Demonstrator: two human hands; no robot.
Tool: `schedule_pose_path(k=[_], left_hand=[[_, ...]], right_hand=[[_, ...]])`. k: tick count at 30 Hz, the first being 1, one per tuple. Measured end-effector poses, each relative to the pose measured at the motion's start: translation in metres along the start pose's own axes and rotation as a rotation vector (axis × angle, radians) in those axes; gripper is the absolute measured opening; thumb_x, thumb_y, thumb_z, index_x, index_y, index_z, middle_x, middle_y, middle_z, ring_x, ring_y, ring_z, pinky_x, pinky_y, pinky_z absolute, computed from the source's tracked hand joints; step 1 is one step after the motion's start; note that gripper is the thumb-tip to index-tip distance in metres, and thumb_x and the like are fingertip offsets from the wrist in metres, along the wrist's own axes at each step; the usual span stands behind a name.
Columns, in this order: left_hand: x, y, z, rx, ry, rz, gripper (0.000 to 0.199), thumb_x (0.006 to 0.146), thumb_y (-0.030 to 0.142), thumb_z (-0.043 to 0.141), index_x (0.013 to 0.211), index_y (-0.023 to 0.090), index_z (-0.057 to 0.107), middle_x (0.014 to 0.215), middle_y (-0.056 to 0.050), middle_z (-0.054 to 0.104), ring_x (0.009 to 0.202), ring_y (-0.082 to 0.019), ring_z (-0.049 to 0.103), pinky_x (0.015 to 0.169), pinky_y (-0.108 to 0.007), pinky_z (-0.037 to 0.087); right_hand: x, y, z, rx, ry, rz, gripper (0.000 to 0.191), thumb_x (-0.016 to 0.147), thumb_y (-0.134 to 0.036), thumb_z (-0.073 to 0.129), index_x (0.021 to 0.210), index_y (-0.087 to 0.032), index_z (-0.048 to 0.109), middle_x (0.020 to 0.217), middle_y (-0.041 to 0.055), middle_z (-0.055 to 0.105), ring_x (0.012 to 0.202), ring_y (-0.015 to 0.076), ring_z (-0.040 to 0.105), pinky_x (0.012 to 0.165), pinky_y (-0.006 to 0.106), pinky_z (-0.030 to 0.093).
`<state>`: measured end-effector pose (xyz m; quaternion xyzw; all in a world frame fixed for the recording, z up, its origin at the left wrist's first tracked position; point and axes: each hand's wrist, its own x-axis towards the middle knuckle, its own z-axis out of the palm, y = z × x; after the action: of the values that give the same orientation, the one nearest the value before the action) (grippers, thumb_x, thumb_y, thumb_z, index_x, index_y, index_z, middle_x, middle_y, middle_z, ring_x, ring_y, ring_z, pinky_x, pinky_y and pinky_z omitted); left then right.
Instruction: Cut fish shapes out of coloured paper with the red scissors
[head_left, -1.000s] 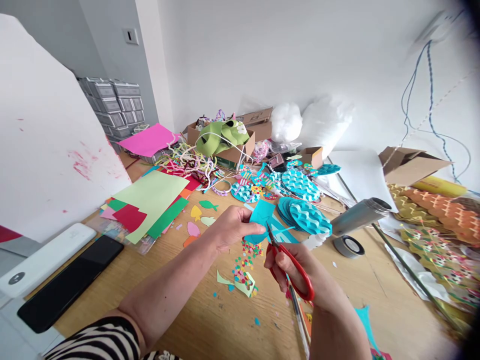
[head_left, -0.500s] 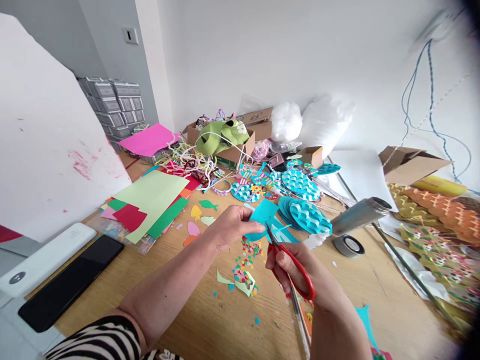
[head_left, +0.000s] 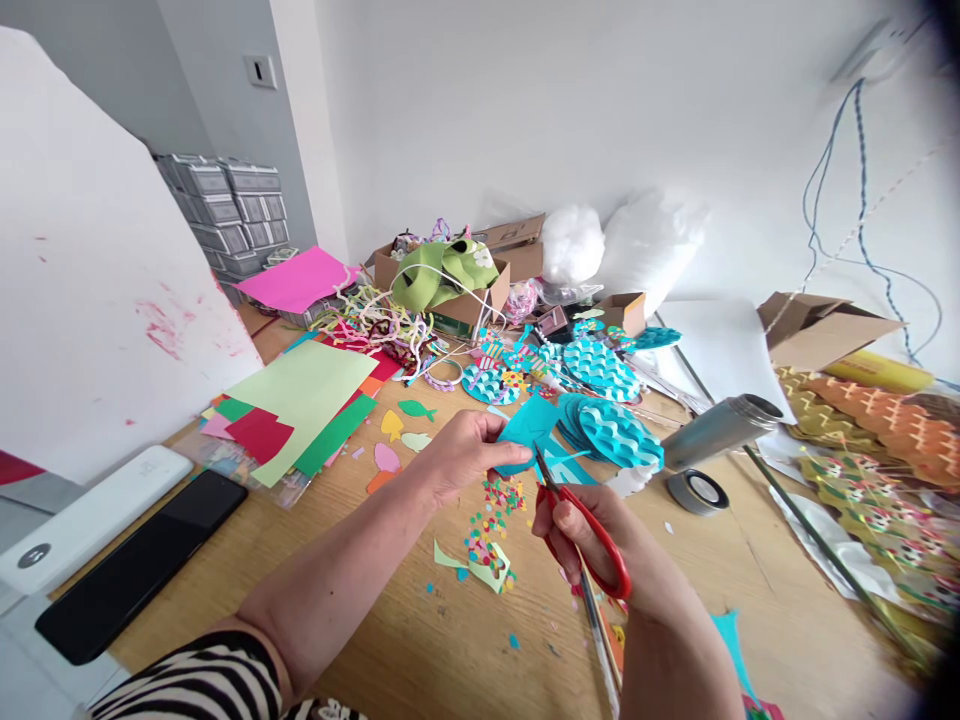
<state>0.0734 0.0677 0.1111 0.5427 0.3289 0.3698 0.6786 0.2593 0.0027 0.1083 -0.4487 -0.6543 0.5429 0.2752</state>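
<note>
The left hand (head_left: 469, 455) pinches a piece of blue paper (head_left: 529, 425) between thumb and fingers, which are closed on its near left part and hold it above the middle of the table (head_left: 420, 630). The right hand (head_left: 585, 535), just to the right and nearer, has its fingers curled around the red handles of the scissors (head_left: 622, 575), with the blades pointing far and left. Their tips meet the near right edge of the paper; how wide the blades stand apart, I cannot tell. Below and nearer than the paper, confetti (head_left: 487, 523) is strewn over the wood, with a pale green scrap (head_left: 491, 572) at its near end. Left of the hands lie a green fish (head_left: 417, 409), a yellow fish (head_left: 391, 425) and a pink cutout (head_left: 386, 458), and farther left a pale green sheet (head_left: 311, 390) on top of other coloured sheets. A black phone (head_left: 142, 565) lies at the near left, beside a white case (head_left: 94, 510). Just right of the paper and beyond the right hand, wavy blue discs (head_left: 619, 430) overlap in a pile; right of them a metal flask (head_left: 716, 435) leans at a slant, and a roll of tape (head_left: 697, 493) sits just nearer. At the far side, green felt (head_left: 431, 280) spills over a carton (head_left: 495, 290), with white stuffing (head_left: 572, 245) to its right.
</note>
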Motion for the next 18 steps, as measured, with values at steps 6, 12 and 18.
schedule_pose_path(k=[6,12,18], left_hand=[[-0.0006,-0.0002,-0.0017,0.024,-0.030,0.014,0.023,0.064,0.033,0.067,0.067,0.012,0.059,0.056,0.002,0.052,0.050,-0.007,0.044,0.046,-0.020,0.033],[-0.0013,0.0021,-0.0014,0.048,-0.029,0.009,0.024,0.064,0.034,0.068,0.066,0.012,0.059,0.055,0.002,0.050,0.050,-0.007,0.043,0.046,-0.020,0.032],[-0.0016,0.0035,-0.0006,0.051,-0.030,0.010,0.024,0.063,0.034,0.068,0.064,0.012,0.058,0.056,0.002,0.051,0.050,-0.007,0.043,0.046,-0.020,0.032]], right_hand=[[-0.0008,-0.0027,0.0008,0.003,0.001,0.001,0.057,0.084,-0.069,0.046,0.073,-0.015,0.057,0.040,-0.0017,0.052,0.034,0.0090,0.039,0.042,0.023,0.026],[0.0010,-0.0013,-0.0001,-0.026,-0.002,-0.033,0.054,0.086,-0.067,0.044,0.072,-0.016,0.055,0.042,-0.0008,0.054,0.037,0.0095,0.042,0.045,0.024,0.029],[0.0009,-0.0007,-0.0003,-0.047,-0.003,-0.011,0.056,0.085,-0.068,0.044,0.074,-0.015,0.057,0.040,-0.0017,0.052,0.035,0.0092,0.040,0.044,0.024,0.028]])
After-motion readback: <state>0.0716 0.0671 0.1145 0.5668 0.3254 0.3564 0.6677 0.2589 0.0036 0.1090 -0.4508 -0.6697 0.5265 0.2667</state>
